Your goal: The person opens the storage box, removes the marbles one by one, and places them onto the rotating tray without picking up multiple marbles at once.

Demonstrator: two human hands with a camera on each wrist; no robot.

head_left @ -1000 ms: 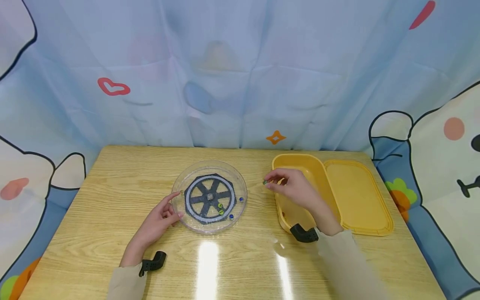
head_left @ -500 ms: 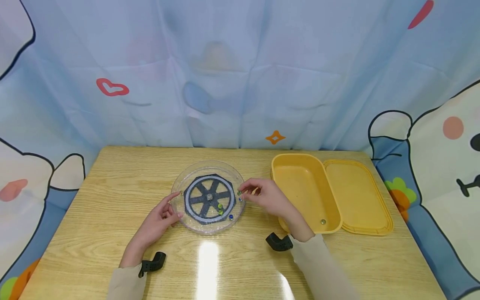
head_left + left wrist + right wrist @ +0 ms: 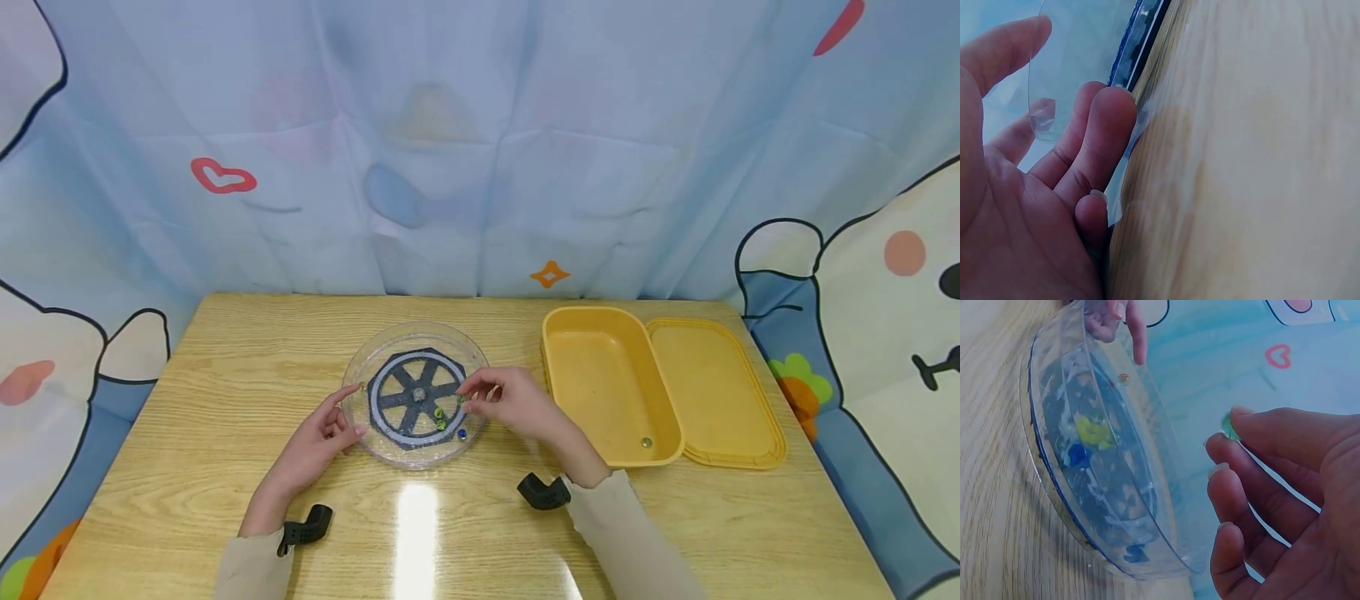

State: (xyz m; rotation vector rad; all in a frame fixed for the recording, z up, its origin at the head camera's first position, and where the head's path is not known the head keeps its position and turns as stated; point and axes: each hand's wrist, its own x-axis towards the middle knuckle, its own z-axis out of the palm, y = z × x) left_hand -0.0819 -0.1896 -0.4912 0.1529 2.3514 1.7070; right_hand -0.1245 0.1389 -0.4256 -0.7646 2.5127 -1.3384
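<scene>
We list, nearest first: left hand (image 3: 318, 442), gripping the clear dish (image 3: 420, 332) at its left rim; right hand (image 3: 517, 404), pinching one green marble (image 3: 1229, 427) over the dish's right side; inside, two yellow-green marbles (image 3: 440, 424), a blue marble (image 3: 462, 434); rightward, yellow box (image 3: 597, 375), lid (image 3: 716, 392); behind, patterned curtain (image 3: 480, 167).
</scene>
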